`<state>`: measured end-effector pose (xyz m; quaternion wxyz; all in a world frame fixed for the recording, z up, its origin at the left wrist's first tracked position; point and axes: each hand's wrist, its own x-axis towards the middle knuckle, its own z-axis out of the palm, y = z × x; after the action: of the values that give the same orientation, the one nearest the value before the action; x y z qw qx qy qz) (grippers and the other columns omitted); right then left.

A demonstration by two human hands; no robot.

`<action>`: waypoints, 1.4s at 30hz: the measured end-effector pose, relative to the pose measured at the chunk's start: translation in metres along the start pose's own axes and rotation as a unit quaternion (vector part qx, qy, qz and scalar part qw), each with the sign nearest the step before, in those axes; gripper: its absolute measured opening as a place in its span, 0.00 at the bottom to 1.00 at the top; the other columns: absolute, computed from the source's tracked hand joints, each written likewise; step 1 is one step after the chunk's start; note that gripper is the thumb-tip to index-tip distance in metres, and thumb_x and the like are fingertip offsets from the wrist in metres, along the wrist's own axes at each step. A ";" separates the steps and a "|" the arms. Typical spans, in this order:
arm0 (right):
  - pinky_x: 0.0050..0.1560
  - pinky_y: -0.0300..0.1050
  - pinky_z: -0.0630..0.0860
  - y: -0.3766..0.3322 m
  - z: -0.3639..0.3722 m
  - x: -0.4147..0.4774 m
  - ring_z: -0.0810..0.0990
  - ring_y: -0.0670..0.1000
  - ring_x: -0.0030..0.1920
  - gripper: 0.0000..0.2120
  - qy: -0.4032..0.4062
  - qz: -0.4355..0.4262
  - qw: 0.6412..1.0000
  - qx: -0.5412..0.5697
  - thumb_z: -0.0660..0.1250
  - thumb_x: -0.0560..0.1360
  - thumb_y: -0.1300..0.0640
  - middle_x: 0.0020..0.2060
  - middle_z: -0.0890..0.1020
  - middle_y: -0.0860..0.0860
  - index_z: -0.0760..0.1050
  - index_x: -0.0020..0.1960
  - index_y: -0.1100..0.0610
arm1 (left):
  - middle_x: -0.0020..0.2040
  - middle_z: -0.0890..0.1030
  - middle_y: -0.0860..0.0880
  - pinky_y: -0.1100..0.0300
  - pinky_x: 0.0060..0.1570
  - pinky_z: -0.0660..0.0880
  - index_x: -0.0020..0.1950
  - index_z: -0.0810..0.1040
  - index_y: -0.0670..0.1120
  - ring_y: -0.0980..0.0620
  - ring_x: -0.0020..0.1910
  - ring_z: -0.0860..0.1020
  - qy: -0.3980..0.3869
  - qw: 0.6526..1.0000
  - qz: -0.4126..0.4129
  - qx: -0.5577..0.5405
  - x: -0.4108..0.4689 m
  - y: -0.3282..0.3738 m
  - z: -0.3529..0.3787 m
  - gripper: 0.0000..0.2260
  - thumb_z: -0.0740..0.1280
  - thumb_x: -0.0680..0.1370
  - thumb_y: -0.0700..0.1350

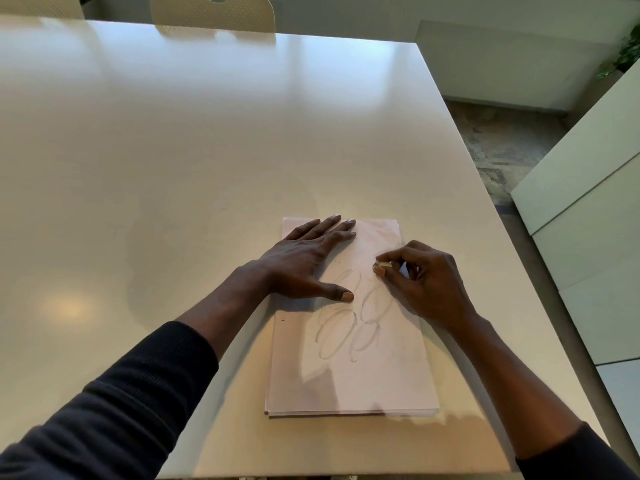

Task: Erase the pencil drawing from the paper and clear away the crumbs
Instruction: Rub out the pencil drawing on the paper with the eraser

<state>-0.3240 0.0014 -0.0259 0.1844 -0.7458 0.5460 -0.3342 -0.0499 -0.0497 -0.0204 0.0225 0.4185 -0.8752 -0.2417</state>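
A thin stack of white paper (377,379) lies on the table near its front edge. Pencil loops (349,323) are drawn across the top sheet's middle; the upper loops look fainter. My left hand (304,261) lies flat with spread fingers on the paper's upper left part, thumb beside the loops. My right hand (426,282) pinches a small pale eraser (379,266) between thumb and fingertips, its tip touching the paper above the upper right loop. A few dark crumbs (337,262) dot the sheet near my left hand.
The large glossy white table (173,168) stretches far to the left and back. Its right edge runs close to the paper, with the floor (502,143) and white cabinets (588,209) beyond. A pale chair back (214,15) stands at the far side.
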 end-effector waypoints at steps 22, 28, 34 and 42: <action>0.38 0.48 0.81 -0.006 0.011 -0.009 0.83 0.45 0.40 0.08 0.009 -0.017 1.000 0.010 0.79 0.77 0.54 0.45 0.85 0.44 0.88 0.56 0.53 | 0.86 0.39 0.62 0.63 0.79 0.31 0.88 0.47 0.56 0.65 0.82 0.32 -0.001 1.000 -0.005 -0.002 -0.001 0.003 -0.002 0.54 0.71 0.72 0.75; 0.37 0.45 0.79 -0.004 0.009 -0.002 0.83 0.43 0.40 0.08 0.015 -0.017 0.999 -0.029 0.79 0.77 0.47 0.46 0.85 0.41 0.88 0.54 0.46 | 0.86 0.39 0.63 0.61 0.81 0.33 0.88 0.47 0.56 0.64 0.83 0.33 0.001 1.000 -0.005 0.000 -0.001 0.002 -0.001 0.54 0.70 0.72 0.75; 0.35 0.43 0.77 -0.006 0.011 -0.012 0.82 0.43 0.38 0.10 -0.031 -0.050 0.998 0.008 0.77 0.78 0.47 0.46 0.84 0.41 0.88 0.56 0.48 | 0.86 0.39 0.62 0.62 0.79 0.32 0.88 0.47 0.56 0.65 0.82 0.32 -0.003 1.000 -0.004 -0.004 -0.001 0.001 -0.001 0.54 0.70 0.72 0.75; 0.38 0.41 0.75 0.001 0.008 0.004 0.80 0.40 0.38 0.09 0.011 -0.009 1.000 -0.012 0.79 0.77 0.50 0.46 0.85 0.42 0.89 0.55 0.50 | 0.87 0.40 0.62 0.60 0.81 0.33 0.88 0.47 0.56 0.64 0.83 0.33 0.001 1.000 -0.008 0.002 0.000 0.001 -0.001 0.54 0.70 0.71 0.76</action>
<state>-0.3189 -0.0033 -0.0310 0.1668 -0.7489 0.5454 -0.3374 -0.0507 -0.0491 -0.0191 0.0205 0.4256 -0.8722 -0.2402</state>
